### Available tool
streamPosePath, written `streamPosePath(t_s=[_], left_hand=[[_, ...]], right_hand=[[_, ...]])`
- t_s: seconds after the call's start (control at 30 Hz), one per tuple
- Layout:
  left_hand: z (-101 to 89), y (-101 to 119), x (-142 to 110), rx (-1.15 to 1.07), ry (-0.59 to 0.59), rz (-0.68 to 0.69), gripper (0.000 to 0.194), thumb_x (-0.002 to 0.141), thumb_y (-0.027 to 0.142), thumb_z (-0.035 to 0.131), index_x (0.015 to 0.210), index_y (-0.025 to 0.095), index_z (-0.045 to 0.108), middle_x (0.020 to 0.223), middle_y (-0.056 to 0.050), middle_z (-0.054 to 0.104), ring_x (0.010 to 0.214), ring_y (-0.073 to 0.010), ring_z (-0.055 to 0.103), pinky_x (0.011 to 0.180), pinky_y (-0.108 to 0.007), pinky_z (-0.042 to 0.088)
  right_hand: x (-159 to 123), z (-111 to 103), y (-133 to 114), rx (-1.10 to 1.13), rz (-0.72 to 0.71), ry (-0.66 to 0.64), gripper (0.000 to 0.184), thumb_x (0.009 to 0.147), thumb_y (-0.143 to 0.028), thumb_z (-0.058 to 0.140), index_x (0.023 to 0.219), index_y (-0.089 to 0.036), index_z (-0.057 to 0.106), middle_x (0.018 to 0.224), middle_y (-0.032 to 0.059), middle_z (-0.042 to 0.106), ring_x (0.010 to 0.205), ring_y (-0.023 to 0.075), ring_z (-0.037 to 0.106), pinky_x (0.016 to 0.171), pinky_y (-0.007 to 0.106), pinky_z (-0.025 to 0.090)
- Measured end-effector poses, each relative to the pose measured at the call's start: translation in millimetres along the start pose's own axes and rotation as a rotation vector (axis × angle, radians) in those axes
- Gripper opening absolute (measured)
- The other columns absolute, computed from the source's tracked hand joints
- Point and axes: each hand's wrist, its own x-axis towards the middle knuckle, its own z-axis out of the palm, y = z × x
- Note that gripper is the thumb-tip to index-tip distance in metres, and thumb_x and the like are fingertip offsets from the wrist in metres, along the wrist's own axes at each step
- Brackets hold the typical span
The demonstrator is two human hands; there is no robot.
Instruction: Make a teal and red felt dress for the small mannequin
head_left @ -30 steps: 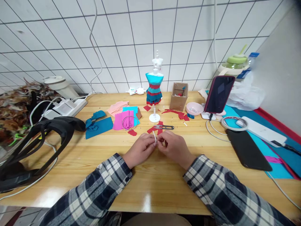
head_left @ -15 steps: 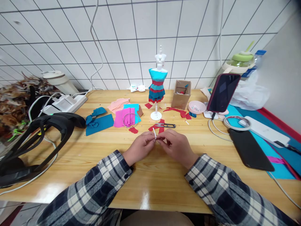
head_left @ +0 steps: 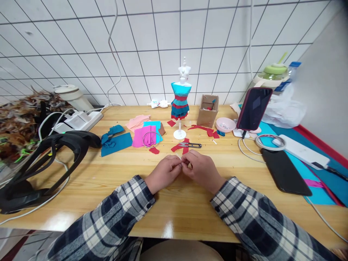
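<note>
My left hand (head_left: 165, 172) and my right hand (head_left: 200, 168) meet low over the table, fingertips pinched together. Between them is a small white strip (head_left: 178, 156), mostly hidden by the fingers; its kind I cannot make out. Just beyond the knuckles lie thread snips (head_left: 193, 145) on red fabric scraps (head_left: 186, 149). Farther back stands a small white dress form (head_left: 184, 72) wearing a dress (head_left: 180, 98) of turquoise, red and dark teal fabric tiers.
Pink, magenta and turquoise fabric pieces (head_left: 140, 137) and a teal cloth (head_left: 119, 145) lie left. To the right are a cardboard box (head_left: 206, 116), a pink bowl (head_left: 226, 120) of beads, a propped phone (head_left: 252, 110) and a black phone (head_left: 285, 172). A black headset (head_left: 65, 170) sits far left.
The white strip stood up above the fingertips before; now only a small bit shows. Both hands stay pinched together at nearly the same spot. The camera view has shifted slightly.
</note>
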Motion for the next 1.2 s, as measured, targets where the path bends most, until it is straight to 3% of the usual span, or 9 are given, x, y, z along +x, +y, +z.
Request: streamPosePath(t_s=[0.2, 0.4, 0.6, 0.7, 0.9, 1.0, 1.2], left_hand=[[-1.0, 0.8, -1.8, 0.034, 0.045, 0.055, 0.024, 0.084, 0.01, 0.046, 0.068, 0.017, 0.062, 0.069, -0.001, 0.06, 0.073, -0.0142, 0.053, 0.074, -0.027, 0.041], [-5.5, -4.6, -4.6, -0.023, 0.079, 0.104, 0.027, 0.081, 0.007, 0.047, 0.089, 0.019, 0.071, 0.086, -0.003, 0.07, 0.085, -0.0156, 0.059, 0.081, -0.029, 0.043], [-8.7, -2.5, -5.3, -0.035, 0.039, 0.03, 0.016, 0.086, 0.021, 0.053, 0.09, 0.017, 0.067, 0.086, -0.005, 0.069, 0.084, -0.0175, 0.059, 0.08, -0.031, 0.043], [-8.4, -2.3, -4.5, 0.021, 0.017, 0.017, 0.024, 0.093, 0.028, 0.046, 0.082, 0.017, 0.065, 0.077, -0.004, 0.065, 0.078, -0.0165, 0.056, 0.076, -0.03, 0.041], [-7.1, -2.5, -2.9, 0.081, 0.017, 0.02, 0.026, 0.093, 0.022, 0.041, 0.076, 0.017, 0.06, 0.074, -0.003, 0.062, 0.074, -0.0153, 0.054, 0.073, -0.028, 0.04], [-7.6, -2.6, -2.7, 0.043, 0.028, -0.027, 0.027, 0.09, 0.021, 0.042, 0.072, 0.016, 0.06, 0.069, -0.003, 0.061, 0.07, -0.0153, 0.054, 0.069, -0.027, 0.041], [-8.4, -3.7, -1.8, -0.142, 0.022, -0.059, 0.026, 0.086, 0.015, 0.04, 0.077, 0.015, 0.064, 0.079, -0.004, 0.066, 0.078, -0.0149, 0.061, 0.076, -0.026, 0.046]], right_hand=[[5.7, 2.7, 3.7, 0.513, 0.25, -0.068, 0.006, 0.076, -0.024, 0.057, 0.073, -0.019, 0.055, 0.061, -0.0043, 0.05, 0.055, 0.0099, 0.043, 0.053, 0.022, 0.035], [8.3, 1.3, 5.8, 0.741, 0.399, -0.132, 0.012, 0.077, -0.03, 0.056, 0.073, -0.019, 0.055, 0.058, -0.0053, 0.047, 0.052, 0.0092, 0.039, 0.048, 0.021, 0.031], [6.9, 0.6, 7.9, 0.797, 0.366, -0.153, 0.016, 0.078, -0.033, 0.06, 0.077, -0.017, 0.062, 0.068, -0.0004, 0.06, 0.061, 0.0118, 0.051, 0.054, 0.023, 0.04], [6.5, 0.6, 7.3, 0.824, 0.356, -0.167, 0.015, 0.078, -0.032, 0.061, 0.078, -0.018, 0.064, 0.069, -0.0001, 0.064, 0.06, 0.0121, 0.055, 0.056, 0.024, 0.044], [6.5, -1.4, 4.0, 0.827, 0.349, -0.151, 0.012, 0.079, -0.028, 0.06, 0.08, -0.018, 0.066, 0.074, 0.0016, 0.07, 0.063, 0.0134, 0.061, 0.059, 0.026, 0.048], [4.7, -2.0, 1.6, 0.728, 0.282, -0.103, 0.011, 0.08, -0.024, 0.06, 0.084, -0.018, 0.069, 0.078, 0.0028, 0.071, 0.068, 0.0142, 0.062, 0.063, 0.027, 0.049], [1.6, -3.4, -0.9, 0.426, 0.093, 0.013, 0.012, 0.081, -0.018, 0.062, 0.087, -0.02, 0.072, 0.073, 0.0005, 0.065, 0.058, 0.0108, 0.052, 0.055, 0.023, 0.043]])
